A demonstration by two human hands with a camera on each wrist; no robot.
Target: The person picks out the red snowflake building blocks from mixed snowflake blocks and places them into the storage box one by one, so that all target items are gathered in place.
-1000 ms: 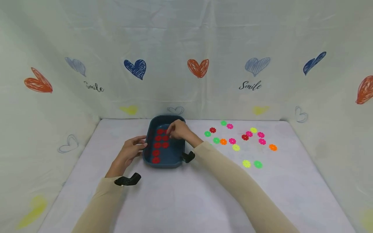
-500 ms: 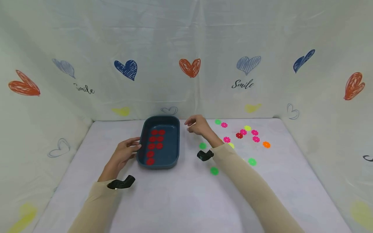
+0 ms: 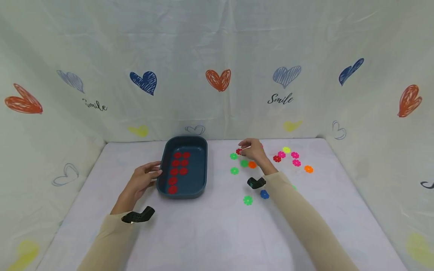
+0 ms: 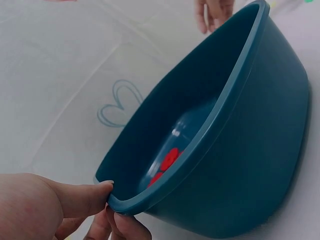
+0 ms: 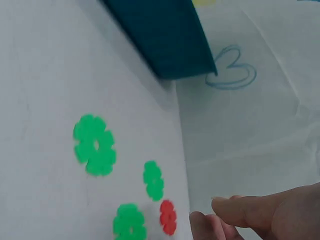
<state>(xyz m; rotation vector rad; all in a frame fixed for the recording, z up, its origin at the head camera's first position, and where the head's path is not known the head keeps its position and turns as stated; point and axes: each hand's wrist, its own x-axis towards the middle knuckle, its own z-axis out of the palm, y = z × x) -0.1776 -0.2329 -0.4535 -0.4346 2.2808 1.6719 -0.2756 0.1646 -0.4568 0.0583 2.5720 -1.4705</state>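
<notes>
My left hand (image 3: 144, 180) pinches the left rim of a dark blue plastic tub (image 3: 188, 195), thumb and fingers on either side of the rim in the left wrist view. Inside the tub, several red flower-shaped discs (image 3: 175, 163) lie in two columns on its left side. My right hand (image 3: 253, 149) is over the table to the right of the tub. Its fingertips hover beside a single red flower-shaped disc (image 5: 168, 217), which lies flat on the table. Nothing shows between the thumb and fingers.
Around the right hand lie green discs (image 3: 234, 171), an orange disc (image 3: 252, 165) and a blue disc (image 3: 264, 194). Farther right are pink discs (image 3: 295, 155), a yellow disc (image 3: 286, 149) and another red disc (image 3: 277, 159). A printed cloth wall (image 3: 190, 105) stands behind the table.
My right hand has come out of the tub and moved right to the red disc on the table. The left hand stays at the tub's rim. The head view has shifted slightly.
</notes>
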